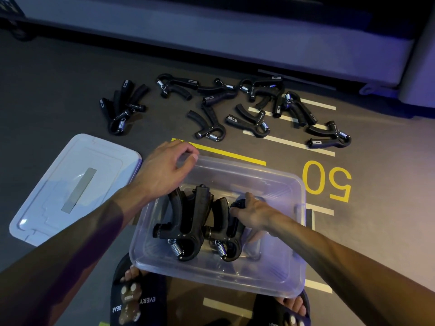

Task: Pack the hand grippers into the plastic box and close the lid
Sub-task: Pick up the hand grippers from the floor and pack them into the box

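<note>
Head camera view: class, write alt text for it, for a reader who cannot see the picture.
A person's right hand sets a black hand gripper beside another in a clear plastic box on the floor, while the left hand holds the box's far rim. More loose grippers lie beyond, the lid to the left.

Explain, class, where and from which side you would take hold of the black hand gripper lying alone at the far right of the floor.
Take the black hand gripper by its two long handles, which point left and lie flat. Come from above, fingers closing across both. The coiled steel spring end on the right looks too knobbly to hold well.
</note>
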`<state>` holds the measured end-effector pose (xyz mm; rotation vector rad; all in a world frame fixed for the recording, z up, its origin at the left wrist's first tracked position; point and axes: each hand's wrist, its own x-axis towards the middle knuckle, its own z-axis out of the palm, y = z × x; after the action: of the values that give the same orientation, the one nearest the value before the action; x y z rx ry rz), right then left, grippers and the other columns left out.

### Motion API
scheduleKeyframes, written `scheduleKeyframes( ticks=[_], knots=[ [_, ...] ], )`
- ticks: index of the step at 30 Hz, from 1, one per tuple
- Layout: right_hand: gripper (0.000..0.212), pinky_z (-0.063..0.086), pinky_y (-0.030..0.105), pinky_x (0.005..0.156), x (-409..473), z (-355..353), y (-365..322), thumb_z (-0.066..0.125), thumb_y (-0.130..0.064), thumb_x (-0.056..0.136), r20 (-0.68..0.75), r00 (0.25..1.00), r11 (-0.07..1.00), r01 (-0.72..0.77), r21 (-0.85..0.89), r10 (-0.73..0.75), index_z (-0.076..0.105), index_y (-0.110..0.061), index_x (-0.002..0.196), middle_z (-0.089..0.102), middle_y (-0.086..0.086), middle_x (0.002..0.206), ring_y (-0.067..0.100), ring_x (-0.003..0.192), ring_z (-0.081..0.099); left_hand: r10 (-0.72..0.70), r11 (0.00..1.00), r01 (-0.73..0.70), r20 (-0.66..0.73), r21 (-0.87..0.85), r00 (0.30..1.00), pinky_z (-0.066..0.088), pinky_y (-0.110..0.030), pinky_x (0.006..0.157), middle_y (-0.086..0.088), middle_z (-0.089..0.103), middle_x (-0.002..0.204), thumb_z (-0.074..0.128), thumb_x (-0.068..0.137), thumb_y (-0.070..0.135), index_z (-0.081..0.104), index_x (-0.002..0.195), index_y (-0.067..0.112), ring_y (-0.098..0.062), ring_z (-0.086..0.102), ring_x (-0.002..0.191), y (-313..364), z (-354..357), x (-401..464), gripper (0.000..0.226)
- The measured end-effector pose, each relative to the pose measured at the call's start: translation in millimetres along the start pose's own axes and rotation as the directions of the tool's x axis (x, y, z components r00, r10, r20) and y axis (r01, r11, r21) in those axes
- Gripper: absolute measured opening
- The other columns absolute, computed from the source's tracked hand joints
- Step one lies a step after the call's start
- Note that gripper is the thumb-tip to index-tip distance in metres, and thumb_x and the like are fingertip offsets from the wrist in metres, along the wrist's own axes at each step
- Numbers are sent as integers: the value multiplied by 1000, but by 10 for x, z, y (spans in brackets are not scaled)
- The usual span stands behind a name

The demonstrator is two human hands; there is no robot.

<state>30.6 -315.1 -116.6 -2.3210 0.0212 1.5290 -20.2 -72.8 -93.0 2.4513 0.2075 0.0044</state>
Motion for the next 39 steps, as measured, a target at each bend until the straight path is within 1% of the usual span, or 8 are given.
scheduleKeyframes(
  ticks=[5, 8, 11, 14, 18, 26, 35, 39],
  knots=[
    [46, 58, 30, 72, -425, -458, -206, 49, -47, 98, 3, 973, 907, 215, -363, -229, 47, -20, 135, 71, 8, 100, 24, 66, 69, 28, 999, -30, 84, 22, 996, 45, -47, 100, 17, 62, 109, 41, 97, 53, 64, 112, 36, -10, 56, 108, 18, -67, 117, 33],
    [20, 57, 35, 64, -635, -875, -409, 59, -31, 98, 105, 898, 904, 426, 38, -427, 64, -17, 112, 73, 15, 105, 34, 74, 73, 27, 999, -30, 110, 19, 994, 45, -48, 99, 17, 62, 106, 40, 96, 58, 65, 111, 35, -12, 57, 105, 7, -73, 210, 37],
    [12, 57, 32, 53, -388, -1310, -589, 55, -18, 101, -169, 835, 813, 549, 194, -524, 65, -10, 100, 75, 17, 92, 28, 60, 70, 23, 1000, -21, 124, -14, 992, 47, -44, 97, 16, 65, 105, 41, 97, 59, 67, 110, 33, -8, 60, 104, -28, -74, 309, 38],
    [15, 58, 35, 62, 348, -1622, -647, 54, -15, 95, -385, 804, 880, 471, -53, -453, 68, -18, 95, 75, 13, 94, 28, 68, 72, 8, 998, 2, 151, -67, 988, 49, -38, 94, 14, 67, 105, 42, 96, 59, 68, 108, 32, -3, 62, 103, -53, -70, 386, 39],
    [32, 42, 27, 74, 1158, -1742, -575, 61, -25, 89, -385, 854, 881, 161, -445, -350, 66, -22, 121, 68, 10, 116, 27, 91, 62, -32, 995, 48, 176, -87, 984, 49, -33, 94, 14, 68, 106, 43, 96, 58, 67, 105, 32, -4, 63, 103, -89, -52, 442, 37],
    [38, 59, 43, 82, 1645, -1567, -347, 69, -38, 86, -468, 844, 934, 100, -344, -263, 56, -20, 118, 71, 12, 103, 32, 89, 70, -54, 988, 78, 172, -137, 984, 44, -15, 89, 10, 70, 101, 54, 102, 40, 70, 103, 26, -4, 63, 99, -44, -55, 442, 21],
    [21, 58, 41, 70, 1056, -1588, -278, 55, -45, 87, -561, 632, 844, 376, -382, -535, 61, -27, 95, 72, 4, 79, 29, 77, 69, -25, 993, 30, 49, -112, 998, 47, -28, 90, 13, 68, 100, 47, 100, 44, 71, 103, 28, -5, 61, 101, 92, -185, 332, 28],
    [23, 57, 43, 71, 485, -1520, -243, 54, -45, 90, -565, 425, 704, 495, -509, -707, 54, -30, 107, 75, 1, 85, 30, 80, 71, 4, 984, -21, -99, -177, 995, 47, -22, 90, 12, 71, 100, 56, 102, 29, 72, 105, 23, -2, 63, 98, 291, -297, 267, 17]
  ],
)
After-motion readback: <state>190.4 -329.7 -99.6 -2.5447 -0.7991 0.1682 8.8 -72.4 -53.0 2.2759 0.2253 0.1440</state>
